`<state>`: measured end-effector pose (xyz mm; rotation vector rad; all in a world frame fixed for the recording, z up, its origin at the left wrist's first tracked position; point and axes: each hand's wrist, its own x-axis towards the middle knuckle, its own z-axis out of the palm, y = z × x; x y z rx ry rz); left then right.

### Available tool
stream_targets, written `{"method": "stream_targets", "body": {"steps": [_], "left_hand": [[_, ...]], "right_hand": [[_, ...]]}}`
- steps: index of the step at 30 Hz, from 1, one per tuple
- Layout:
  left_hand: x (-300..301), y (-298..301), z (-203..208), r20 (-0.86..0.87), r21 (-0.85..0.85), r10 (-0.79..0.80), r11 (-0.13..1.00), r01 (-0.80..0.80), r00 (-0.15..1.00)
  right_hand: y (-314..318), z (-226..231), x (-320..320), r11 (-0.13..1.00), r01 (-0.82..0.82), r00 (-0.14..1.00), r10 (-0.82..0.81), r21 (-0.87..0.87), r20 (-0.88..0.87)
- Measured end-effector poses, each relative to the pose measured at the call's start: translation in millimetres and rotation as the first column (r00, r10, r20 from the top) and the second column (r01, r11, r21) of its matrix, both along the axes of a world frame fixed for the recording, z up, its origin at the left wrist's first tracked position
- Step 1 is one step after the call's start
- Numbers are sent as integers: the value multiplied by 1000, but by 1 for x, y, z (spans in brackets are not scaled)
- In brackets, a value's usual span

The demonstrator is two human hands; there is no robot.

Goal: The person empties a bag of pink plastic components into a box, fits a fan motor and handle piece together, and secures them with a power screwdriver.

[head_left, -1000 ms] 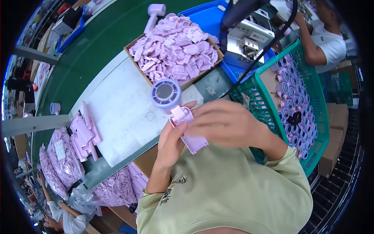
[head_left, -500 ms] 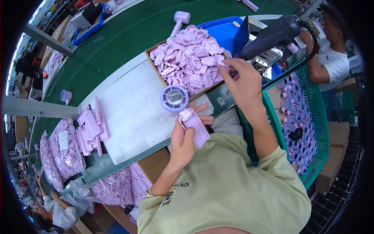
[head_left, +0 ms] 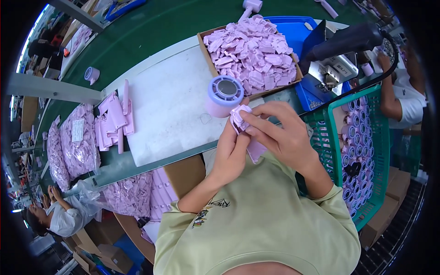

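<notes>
A lilac handheld fan [head_left: 225,95], with a round slotted head and a silver disc in its middle, is gripped round its handle by my left hand [head_left: 228,156]. Its head points away from me, over the near edge of the bench. The fingers of my right hand [head_left: 288,135] are closed in a pinch on a small pink plastic part [head_left: 240,115] at the fan's neck, just below the head. My fingers partly cover that part and most of the handle. Beyond my hands sits a cardboard box [head_left: 206,54] heaped with similar small pink parts [head_left: 254,52].
A white sheet [head_left: 169,114] covers the bench at left, beside pink handle shells [head_left: 114,114] and bagged parts [head_left: 80,142]. A dark powered tool [head_left: 346,46] hangs by a blue tray [head_left: 293,27]. The green crate [head_left: 382,151] at right holds several fans. Co-workers are at both sides.
My right hand has come from the parts box to the fan, bringing a small pink part to its neck. The view has shifted, and my left hand still grips the fan.
</notes>
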<state>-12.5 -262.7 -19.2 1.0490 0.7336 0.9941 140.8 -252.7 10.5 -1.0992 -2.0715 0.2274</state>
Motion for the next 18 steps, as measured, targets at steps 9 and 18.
{"method": "stream_targets", "body": {"steps": [9,18], "left_hand": [[-2,1,8,205,-46,27,999,-18,978],[-14,-7,8,32,258,-86,963,75,996]], "right_hand": [[-23,-6,-12,988,-62,929,6,-141,-369],[-28,2,-10,646,-582,635,-19,-494,-773]]}}
